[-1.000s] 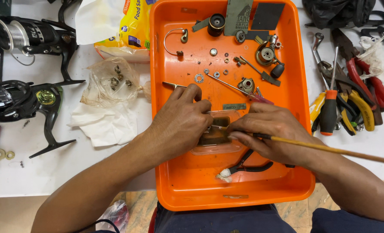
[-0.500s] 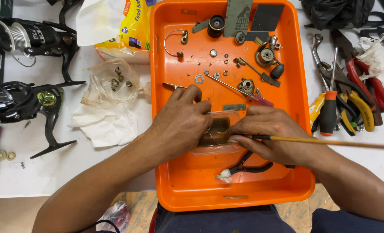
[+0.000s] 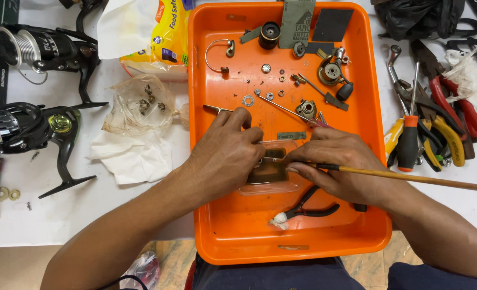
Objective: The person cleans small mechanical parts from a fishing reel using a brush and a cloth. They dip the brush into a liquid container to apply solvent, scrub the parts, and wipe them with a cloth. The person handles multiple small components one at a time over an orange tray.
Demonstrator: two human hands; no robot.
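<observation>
2 hands [image 3: 228, 156] [image 3: 340, 161] over orange tray [image 3: 367, 236], right grip around brush [image 3: 410, 176], left unclear; yellow packet [image 3: 166, 40] beyond.

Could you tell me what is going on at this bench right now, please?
A person is working over an orange tray strewn with small fishing-reel parts. The left hand pinches a tiny part above a small clear dish of dark liquid, and the right hand holds a thin wooden-handled brush with its tip at that part. Small black pliers lie in the tray below the hands. Two spinning reels sit on the table to the left, hand tools to the right.
</observation>
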